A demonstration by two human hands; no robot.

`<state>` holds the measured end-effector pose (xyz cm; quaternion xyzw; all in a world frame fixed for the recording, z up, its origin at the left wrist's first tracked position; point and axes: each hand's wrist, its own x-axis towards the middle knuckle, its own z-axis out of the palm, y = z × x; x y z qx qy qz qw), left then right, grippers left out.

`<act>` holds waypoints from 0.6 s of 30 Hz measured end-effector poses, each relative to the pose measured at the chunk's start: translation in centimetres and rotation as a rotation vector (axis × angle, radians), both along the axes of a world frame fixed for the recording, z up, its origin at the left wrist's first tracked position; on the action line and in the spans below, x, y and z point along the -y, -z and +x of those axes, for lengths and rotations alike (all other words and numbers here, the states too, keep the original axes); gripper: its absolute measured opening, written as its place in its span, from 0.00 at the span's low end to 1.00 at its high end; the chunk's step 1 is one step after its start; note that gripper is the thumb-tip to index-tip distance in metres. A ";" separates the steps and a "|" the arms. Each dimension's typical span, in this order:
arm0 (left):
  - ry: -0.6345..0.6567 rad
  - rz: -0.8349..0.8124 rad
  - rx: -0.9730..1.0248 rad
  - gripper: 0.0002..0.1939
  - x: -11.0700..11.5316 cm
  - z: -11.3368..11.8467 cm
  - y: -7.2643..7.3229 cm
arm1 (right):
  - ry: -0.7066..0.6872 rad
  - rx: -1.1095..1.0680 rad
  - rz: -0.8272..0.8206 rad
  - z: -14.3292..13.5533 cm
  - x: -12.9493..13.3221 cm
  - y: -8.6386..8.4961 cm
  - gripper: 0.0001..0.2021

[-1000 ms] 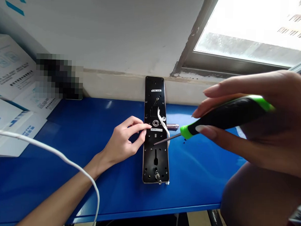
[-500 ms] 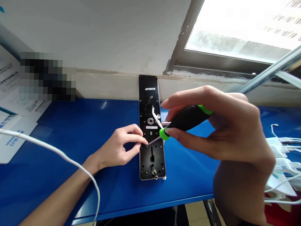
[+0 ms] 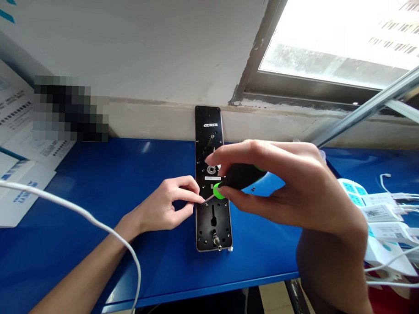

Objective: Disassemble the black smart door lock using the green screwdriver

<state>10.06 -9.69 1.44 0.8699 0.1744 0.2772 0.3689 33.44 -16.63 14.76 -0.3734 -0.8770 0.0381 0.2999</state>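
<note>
A long black lock plate (image 3: 205, 218) stands propped on the table, its upper end against the wall. A metal spindle (image 3: 216, 240) pokes out near its lower end. My right hand (image 3: 298, 187) is closed around the black and green handle of a screwdriver (image 3: 241, 175). Its shaft slants down left to a spot near the plate's left edge. My left hand (image 3: 170, 203) has its forefinger and thumb drawn together at that edge, the forefinger by the screwdriver's tip. What they pinch, if anything, is too small to tell.
On the blue table (image 3: 150, 269), small dark pieces (image 3: 253, 189) lie right of the plate. A white power strip (image 3: 352, 192) with chargers and cables sits at right. Printed white boxes (image 3: 19, 191) stand at left. A white cable (image 3: 90, 218) hangs across my left forearm.
My right hand and the screwdriver have shifted left and slightly down, covering more of the plate's middle. The left hand stays almost where it was. The view has shifted slightly.
</note>
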 end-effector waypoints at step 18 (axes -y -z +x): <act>0.090 -0.172 -0.213 0.17 -0.9 -0.8 -1.1 | -0.017 -0.004 -0.021 -1.4 0.8 0.6 0.17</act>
